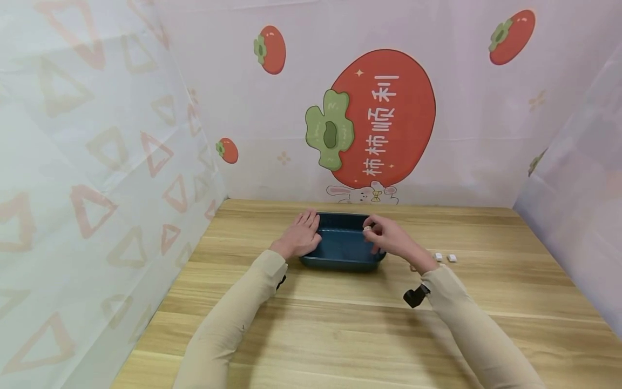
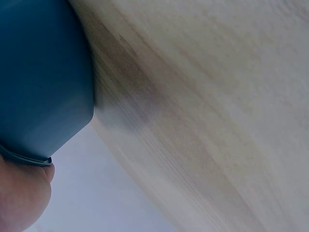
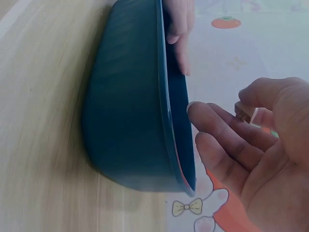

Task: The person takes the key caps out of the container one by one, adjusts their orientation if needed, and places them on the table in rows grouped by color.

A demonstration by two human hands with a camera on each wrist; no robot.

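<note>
A dark blue rectangular bin (image 1: 340,265) stands on the table, its open top facing up. My left hand (image 1: 302,235) rests over the bin's left rim with its fingers stretched out; in the left wrist view, part of that hand (image 2: 23,195) lies against the rim. Above the bin's right side, my right hand (image 1: 391,236) pinches a small block (image 3: 245,111) between thumb and fingers. The block looks pale on one face and brownish on another. In the right wrist view, its other fingers (image 3: 219,152) are loosely bent beside the bin's rim.
Two small white blocks (image 1: 438,257) lie on the wooden table (image 1: 320,329) right of the bin. A small brownish piece (image 1: 413,267) shows partly behind the right wrist. Patterned cloth walls (image 1: 272,113) stand at the back and both sides.
</note>
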